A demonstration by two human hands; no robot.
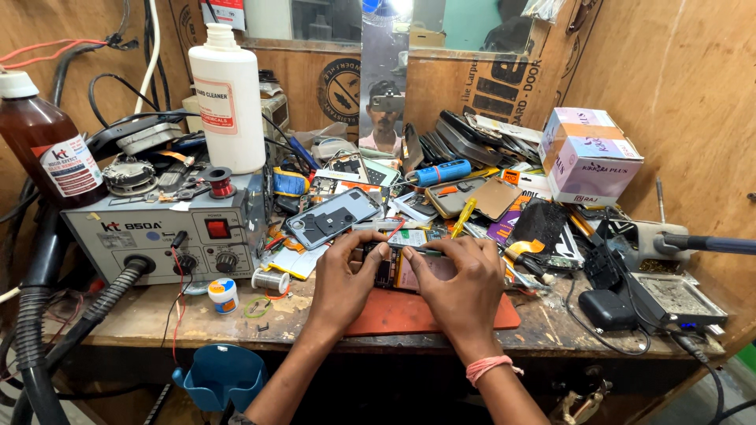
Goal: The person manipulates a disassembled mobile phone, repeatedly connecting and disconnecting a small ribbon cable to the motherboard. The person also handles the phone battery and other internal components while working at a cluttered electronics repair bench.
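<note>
Both hands, left hand (342,271) and right hand (461,279), grip an opened phone (398,267) over the orange mat (409,313), clutter crowding beyond, bare worktop (197,323) edge nearer.

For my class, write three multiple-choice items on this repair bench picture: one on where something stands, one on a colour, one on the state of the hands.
1. Where does the white plastic bottle stand?
A. On top of the grey control unit
B. On the orange mat
C. Inside the blue bin

2. What colour is the mat under the hands?
A. Green
B. Orange
C. White

3. What are the two hands doing?
A. Resting flat on the bench
B. Both holding the opened phone
C. Lifting the brown bottle

Answers:
1 A: the bottle's base sits on the unit's top, at its right end.
2 B: the mat shows orange beneath the wrists.
3 B: the left hand and right hand grip the phone from either side, its inner parts exposed.
</note>
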